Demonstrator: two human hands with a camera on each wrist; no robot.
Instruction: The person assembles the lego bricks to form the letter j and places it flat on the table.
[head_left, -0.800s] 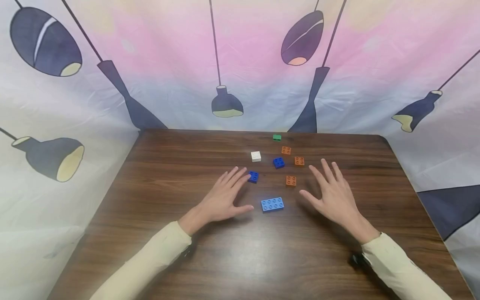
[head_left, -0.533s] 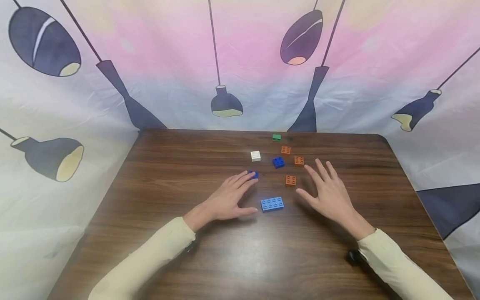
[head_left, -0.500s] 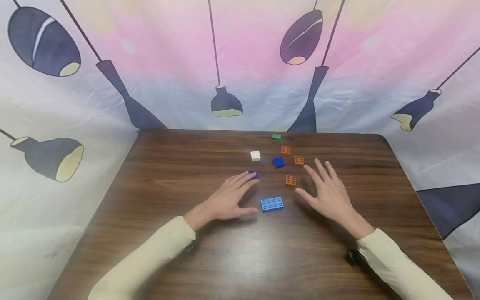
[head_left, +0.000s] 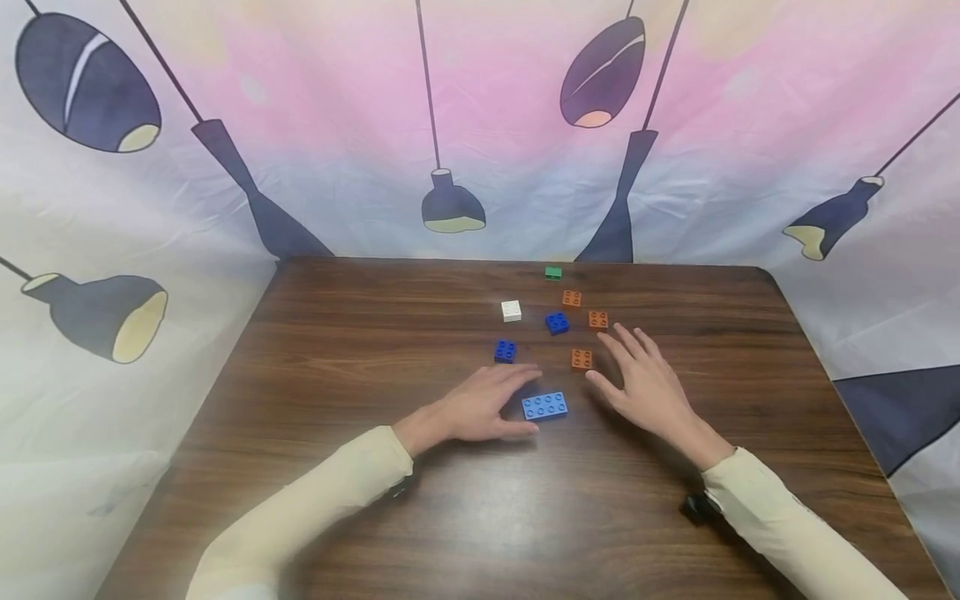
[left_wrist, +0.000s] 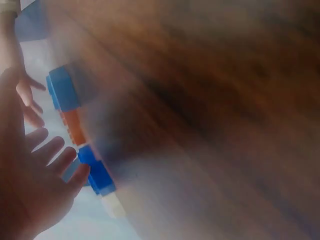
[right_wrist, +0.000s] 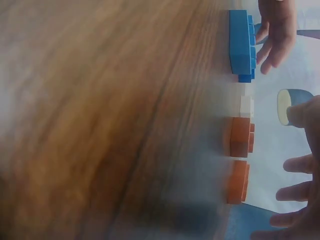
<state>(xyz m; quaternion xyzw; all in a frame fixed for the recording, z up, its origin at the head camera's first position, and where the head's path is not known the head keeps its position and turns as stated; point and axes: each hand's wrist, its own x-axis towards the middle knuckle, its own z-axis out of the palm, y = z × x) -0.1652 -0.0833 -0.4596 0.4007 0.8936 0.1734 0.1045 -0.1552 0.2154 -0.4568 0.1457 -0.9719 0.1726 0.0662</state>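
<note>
The left hand (head_left: 483, 404) is stretched over the brown table (head_left: 337, 333), its thumb and fingers straight, spread apart and gripping nothing. They lie on either side of the left end of the long light blue block (head_left: 544, 406), which sits flat with its studs up. The left wrist view is blurred, so whether the thumb or a finger touches that block I cannot tell for certain.

The right hand (head_left: 647, 387) has relaxed, slightly bent fingers with the thumb held apart, and it grips nothing either. Its thumb tip is just beside the near orange block (head_left: 581, 359), and its index fingertip is close to the right orange block (head_left: 597, 320).

Just beyond the left hand's fingers is the near dark blue block (head_left: 506, 351). The far dark blue block (head_left: 557, 322) rests between the white block (head_left: 512, 311) and the right orange block. A little beyond it is the far orange block (head_left: 572, 297), and the green block (head_left: 553, 273) lies nearest the table's back edge.

Both arms wear pale sleeves (head_left: 315, 496), and a small black object (head_left: 697, 508) shows at the right wrist. Behind the table hangs a cloth (head_left: 337, 150) printed with dark lamps (head_left: 453, 204).
</note>
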